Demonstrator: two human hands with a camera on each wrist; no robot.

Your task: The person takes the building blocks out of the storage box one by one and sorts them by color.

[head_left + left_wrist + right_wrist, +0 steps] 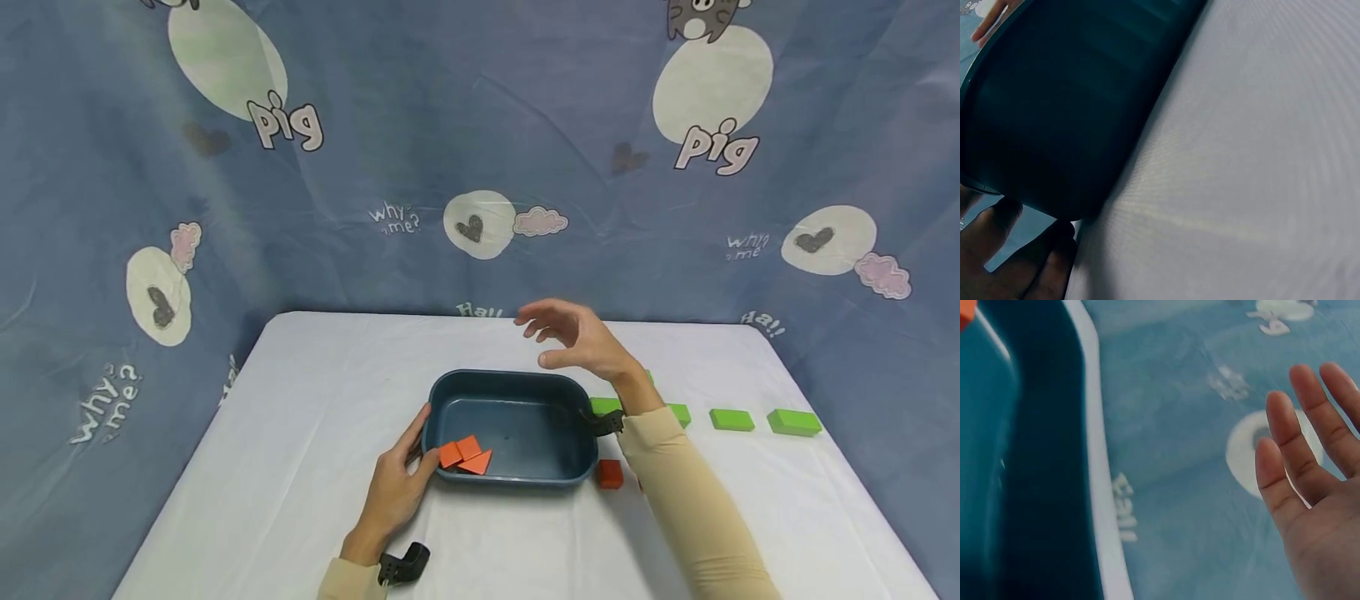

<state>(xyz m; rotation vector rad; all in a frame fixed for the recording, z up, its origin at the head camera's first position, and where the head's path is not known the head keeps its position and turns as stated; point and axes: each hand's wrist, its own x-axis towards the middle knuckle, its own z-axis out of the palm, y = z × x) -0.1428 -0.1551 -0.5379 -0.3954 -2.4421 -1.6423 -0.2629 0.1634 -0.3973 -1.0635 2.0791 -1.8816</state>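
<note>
A dark blue plastic bin (525,442) sits on the white table. My left hand (396,487) holds it at the near left corner, thumb at the rim and fingers along the outer wall; in the left wrist view those fingertips touch the bin's side (1066,106). Inside, at the near left, lie two small orange blocks (468,447) and an orange triangular block (477,463). Above the far right part of the bin hangs my right hand (585,337), fingers spread and loosely bent, holding nothing. The right wrist view shows its bare palm (1329,506) away from the bin wall.
Several green blocks (731,419) form a row to the right, some partly behind the right wrist and sleeve. A red block (610,474) lies beside the bin's near right corner, and another red piece is mostly hidden by the sleeve. A patterned blue cloth (390,275) hangs behind the table.
</note>
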